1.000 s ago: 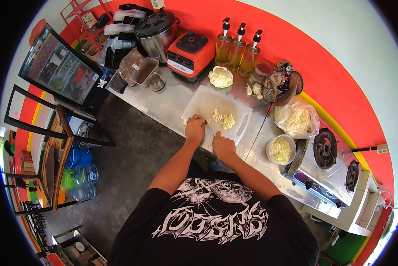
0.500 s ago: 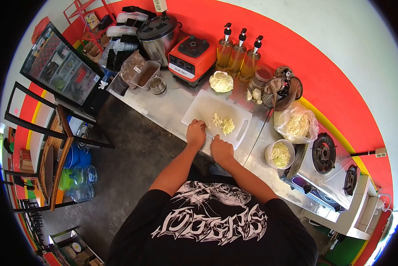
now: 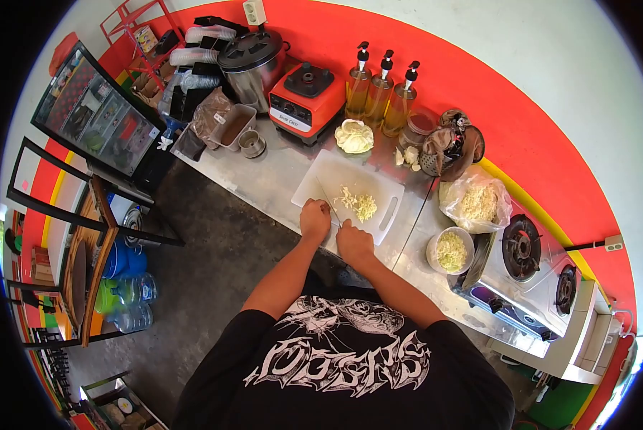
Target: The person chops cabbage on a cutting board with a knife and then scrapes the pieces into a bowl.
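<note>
- Left hand (image 3: pixel 315 217) is clenched, seemingly on a knife (image 3: pixel 328 203), with the blade pointing away.
- Shredded cabbage (image 3: pixel 358 203) lies on the cutting board (image 3: pixel 336 172) just right of it, beyond the right hand (image 3: pixel 353 241), whose grip I cannot tell.

One view was recorded, from a camera worn on the head. It was aimed forward and steeply down through a wide fisheye lens. The picture was bounded by a round black border, and straight edges were bent toward the rim.

The black shirt (image 3: pixel 343 358) was caught at bottom centre, seen from above. Both forearms were run up the frame to the left hand (image 3: pixel 315 218) and right hand (image 3: pixel 353 240) near mid-picture. The cutting board (image 3: pixel 336 172) was seen just beyond them, small, at arm's reach.

The counter (image 3: pixel 278 172) was laid diagonally from upper left to lower right, with the stove (image 3: pixel 529 258) at its right end. The red wall (image 3: pixel 522 129) was set across the top and the floor (image 3: pixel 207 258) at left.
</note>
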A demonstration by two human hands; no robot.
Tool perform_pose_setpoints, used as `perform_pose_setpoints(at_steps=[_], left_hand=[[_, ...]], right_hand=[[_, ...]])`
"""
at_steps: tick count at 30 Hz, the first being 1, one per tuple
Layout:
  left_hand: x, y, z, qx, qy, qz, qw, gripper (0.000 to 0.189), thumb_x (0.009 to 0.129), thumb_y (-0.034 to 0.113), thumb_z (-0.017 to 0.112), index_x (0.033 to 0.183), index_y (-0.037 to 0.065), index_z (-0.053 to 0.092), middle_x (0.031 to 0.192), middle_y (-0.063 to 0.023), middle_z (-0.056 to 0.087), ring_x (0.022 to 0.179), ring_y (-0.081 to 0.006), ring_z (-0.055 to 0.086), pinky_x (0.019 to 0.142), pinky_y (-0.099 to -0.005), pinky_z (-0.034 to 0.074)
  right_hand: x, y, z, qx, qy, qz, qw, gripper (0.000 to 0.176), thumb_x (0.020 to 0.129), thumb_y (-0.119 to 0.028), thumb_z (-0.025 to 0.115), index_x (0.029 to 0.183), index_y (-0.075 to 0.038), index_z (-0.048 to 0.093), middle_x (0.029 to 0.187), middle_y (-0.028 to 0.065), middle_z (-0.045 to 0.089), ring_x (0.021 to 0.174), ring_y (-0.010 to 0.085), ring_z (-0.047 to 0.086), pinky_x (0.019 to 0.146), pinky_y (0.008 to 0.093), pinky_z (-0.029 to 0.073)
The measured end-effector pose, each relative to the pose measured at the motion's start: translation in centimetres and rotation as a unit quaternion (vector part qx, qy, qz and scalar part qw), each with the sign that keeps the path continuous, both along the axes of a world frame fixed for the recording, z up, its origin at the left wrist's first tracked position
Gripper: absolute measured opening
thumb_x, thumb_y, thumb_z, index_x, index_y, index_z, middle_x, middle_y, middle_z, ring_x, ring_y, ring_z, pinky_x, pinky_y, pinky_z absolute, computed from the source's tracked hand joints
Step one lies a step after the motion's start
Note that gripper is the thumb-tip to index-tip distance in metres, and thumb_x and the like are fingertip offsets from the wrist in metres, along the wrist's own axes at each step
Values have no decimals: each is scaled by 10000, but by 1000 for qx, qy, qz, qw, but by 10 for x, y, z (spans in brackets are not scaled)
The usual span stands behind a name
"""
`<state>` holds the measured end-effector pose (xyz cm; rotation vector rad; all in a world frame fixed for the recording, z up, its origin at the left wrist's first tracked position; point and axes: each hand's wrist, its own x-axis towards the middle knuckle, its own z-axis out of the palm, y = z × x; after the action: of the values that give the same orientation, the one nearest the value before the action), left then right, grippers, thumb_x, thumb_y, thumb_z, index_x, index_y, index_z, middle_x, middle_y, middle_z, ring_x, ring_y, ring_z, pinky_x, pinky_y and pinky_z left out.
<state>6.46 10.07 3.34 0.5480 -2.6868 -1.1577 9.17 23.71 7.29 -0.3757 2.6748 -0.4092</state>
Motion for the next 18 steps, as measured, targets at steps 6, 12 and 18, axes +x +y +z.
perform_pose_setpoints(at_steps=[6, 12, 18], left_hand=[[-1, -2, -1, -29, -1, -8, 1000, 120, 862, 120, 660, 858, 72, 770, 975, -181, 668, 874, -383, 689, 788, -458, 558], [-8, -6, 14, -5, -104, 24, 994, 126, 837, 170, 683, 870, 113, 791, 927, -138, 746, 882, -339, 723, 805, -428, 572], [-13, -12, 9, 29, -108, 7, 994, 138, 832, 190, 694, 882, 115, 798, 884, -128, 757, 868, -319, 731, 811, -411, 574]], right_hand=[[-16, -11, -7, -18, 12, -3, 1000, 316, 1038, -287, 428, 1113, 5, 521, 976, 249, 723, 908, 404, 725, 788, 505, 569], [-24, -8, 9, -20, 0, -10, 1000, 273, 1005, -231, 462, 1112, 6, 547, 988, 232, 733, 925, 385, 731, 815, 472, 573], [-7, -11, 3, -18, -26, -34, 999, 324, 1002, -235, 464, 1169, 29, 551, 993, 229, 733, 922, 387, 731, 817, 475, 572]])
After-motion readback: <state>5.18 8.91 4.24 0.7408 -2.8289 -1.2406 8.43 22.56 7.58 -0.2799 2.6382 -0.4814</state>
